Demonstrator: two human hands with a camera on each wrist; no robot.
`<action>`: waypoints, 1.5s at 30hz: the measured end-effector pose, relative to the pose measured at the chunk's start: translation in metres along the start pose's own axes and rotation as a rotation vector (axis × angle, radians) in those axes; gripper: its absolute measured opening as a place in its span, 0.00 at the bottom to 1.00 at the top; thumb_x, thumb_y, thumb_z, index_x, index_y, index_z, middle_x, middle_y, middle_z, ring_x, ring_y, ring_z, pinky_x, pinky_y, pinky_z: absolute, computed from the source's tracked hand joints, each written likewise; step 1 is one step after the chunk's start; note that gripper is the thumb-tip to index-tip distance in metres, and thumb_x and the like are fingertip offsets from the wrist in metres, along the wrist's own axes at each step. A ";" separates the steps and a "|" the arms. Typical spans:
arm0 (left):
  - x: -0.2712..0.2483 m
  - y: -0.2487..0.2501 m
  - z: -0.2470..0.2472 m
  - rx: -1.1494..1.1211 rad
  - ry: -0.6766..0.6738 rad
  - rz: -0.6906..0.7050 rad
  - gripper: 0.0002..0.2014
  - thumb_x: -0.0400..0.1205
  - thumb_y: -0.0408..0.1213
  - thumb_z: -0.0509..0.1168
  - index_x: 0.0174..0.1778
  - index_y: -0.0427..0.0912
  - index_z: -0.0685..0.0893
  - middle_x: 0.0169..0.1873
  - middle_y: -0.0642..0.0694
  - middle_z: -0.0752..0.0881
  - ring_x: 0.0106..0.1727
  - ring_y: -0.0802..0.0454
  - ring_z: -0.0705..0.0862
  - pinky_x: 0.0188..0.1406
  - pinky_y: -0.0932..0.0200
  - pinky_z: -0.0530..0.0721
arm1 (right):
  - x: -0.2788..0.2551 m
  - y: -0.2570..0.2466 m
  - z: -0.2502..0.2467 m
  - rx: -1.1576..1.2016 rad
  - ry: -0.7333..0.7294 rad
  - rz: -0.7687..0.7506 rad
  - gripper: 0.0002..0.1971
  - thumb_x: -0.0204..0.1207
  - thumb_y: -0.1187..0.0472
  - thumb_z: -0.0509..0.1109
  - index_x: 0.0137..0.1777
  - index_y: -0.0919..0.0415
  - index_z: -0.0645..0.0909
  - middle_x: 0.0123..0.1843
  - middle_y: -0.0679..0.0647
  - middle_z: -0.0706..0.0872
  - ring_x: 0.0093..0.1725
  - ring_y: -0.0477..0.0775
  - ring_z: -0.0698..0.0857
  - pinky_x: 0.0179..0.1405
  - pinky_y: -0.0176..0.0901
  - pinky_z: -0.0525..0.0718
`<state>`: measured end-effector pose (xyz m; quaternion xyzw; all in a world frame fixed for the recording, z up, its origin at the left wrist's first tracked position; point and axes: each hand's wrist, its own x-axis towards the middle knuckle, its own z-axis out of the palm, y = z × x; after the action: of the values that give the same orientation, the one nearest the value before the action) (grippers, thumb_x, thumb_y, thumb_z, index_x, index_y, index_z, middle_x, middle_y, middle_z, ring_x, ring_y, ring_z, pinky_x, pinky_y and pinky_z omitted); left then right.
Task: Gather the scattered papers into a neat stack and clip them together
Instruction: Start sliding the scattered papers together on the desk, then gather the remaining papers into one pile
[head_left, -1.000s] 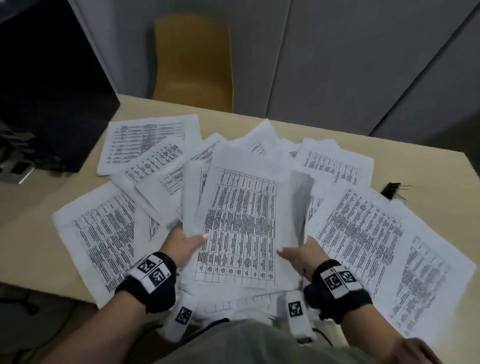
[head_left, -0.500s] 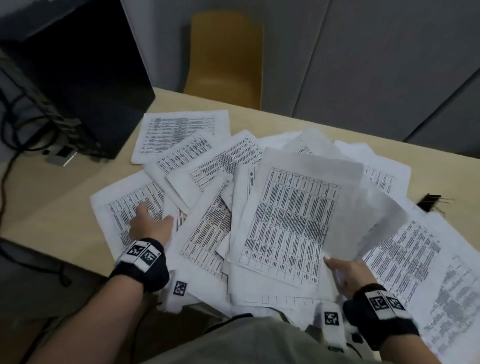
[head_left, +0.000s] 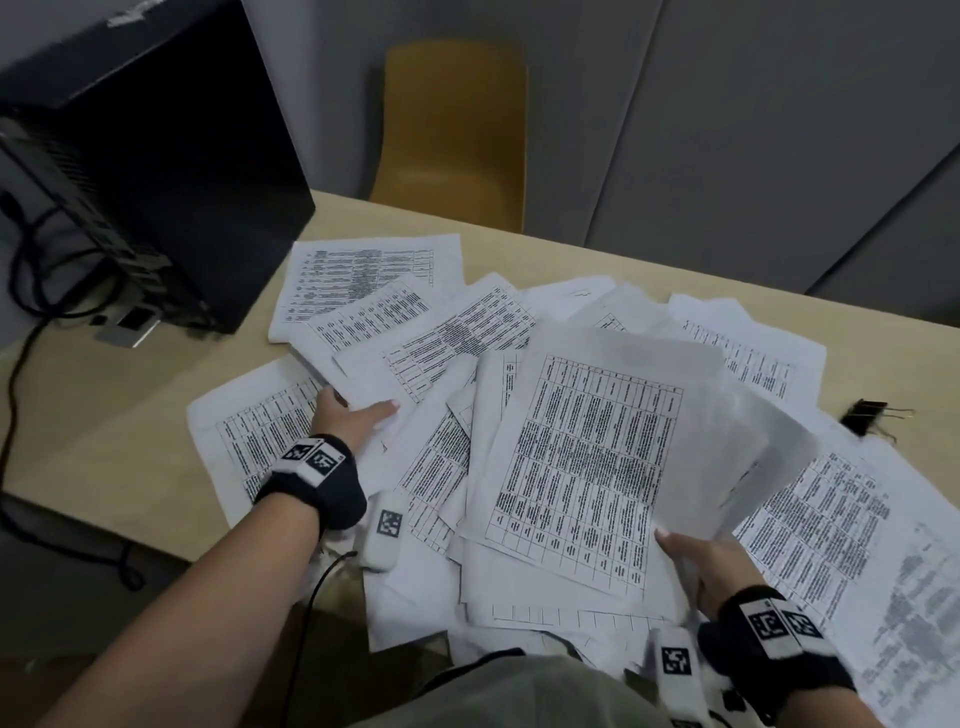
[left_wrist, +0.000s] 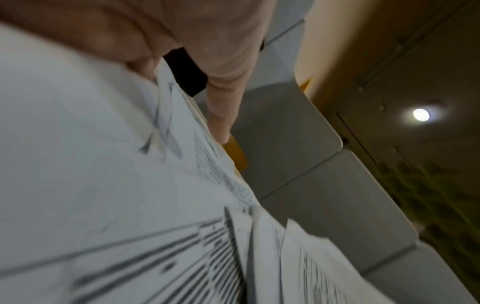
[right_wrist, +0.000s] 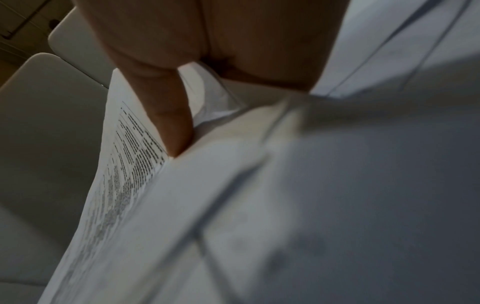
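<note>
In the head view, white printed sheets of paper (head_left: 395, 332), covered in black tables of text, lie fanned and overlapping across the middle of the pale wooden tabletop (head_left: 119, 431). The left hand (head_left: 348, 415) reaches in from the lower left, forearm angled up toward the centre, a black wristband with a square marker at the wrist. Its thumb lies stretched toward the right on top of a sheet, while the other fingers slip under the edge of the loose sheets at centre left, so the hand pinches that edge between thumb and fingers. In the left wrist view the thumb (left_wrist: 221, 115) lies long and straight beside the paper edges; the picture is blurred and the other fingers are hidden.

The right hand (head_left: 706, 566) enters from the lower right, also wearing a black marker band. It holds the gathered bundle of sheets (head_left: 597, 467) at its lower right corner, thumb on top, fingers beneath; the bundle tilts up off the table and its right edge curls. In the right wrist view a finger (right_wrist: 171, 115) presses along the underside of the paper.

A black metal binder clip (head_left: 866, 414) lies on the table at the right edge of the frame, just beside the papers. A black computer case (head_left: 171, 171) stands in the upper left, and a mustard-yellow chair (head_left: 452, 135) sits behind the table at top centre.
</note>
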<state>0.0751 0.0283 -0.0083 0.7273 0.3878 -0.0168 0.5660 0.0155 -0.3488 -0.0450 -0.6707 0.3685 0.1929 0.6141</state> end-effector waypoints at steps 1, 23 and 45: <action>-0.001 0.000 0.004 0.027 -0.031 0.008 0.38 0.69 0.36 0.78 0.73 0.38 0.66 0.59 0.46 0.78 0.64 0.48 0.77 0.66 0.51 0.72 | 0.001 0.001 0.000 0.011 0.001 -0.007 0.19 0.68 0.69 0.75 0.58 0.74 0.78 0.48 0.69 0.88 0.49 0.68 0.87 0.63 0.65 0.79; -0.020 -0.046 0.006 0.133 -0.077 -0.040 0.20 0.81 0.41 0.65 0.65 0.32 0.76 0.61 0.38 0.81 0.60 0.40 0.79 0.63 0.49 0.76 | -0.004 -0.003 0.000 0.026 -0.012 -0.039 0.19 0.70 0.73 0.72 0.60 0.73 0.76 0.51 0.71 0.87 0.52 0.70 0.86 0.63 0.67 0.79; -0.035 0.020 -0.027 -0.064 0.178 0.306 0.08 0.84 0.36 0.59 0.45 0.36 0.80 0.44 0.41 0.81 0.47 0.47 0.77 0.52 0.58 0.71 | -0.006 -0.006 0.006 -0.056 0.050 -0.101 0.14 0.71 0.74 0.70 0.55 0.75 0.73 0.42 0.62 0.84 0.43 0.61 0.82 0.42 0.46 0.79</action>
<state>0.0516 0.0306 0.0337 0.7580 0.3213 0.1463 0.5485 0.0166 -0.3412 -0.0377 -0.7100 0.3437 0.1553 0.5946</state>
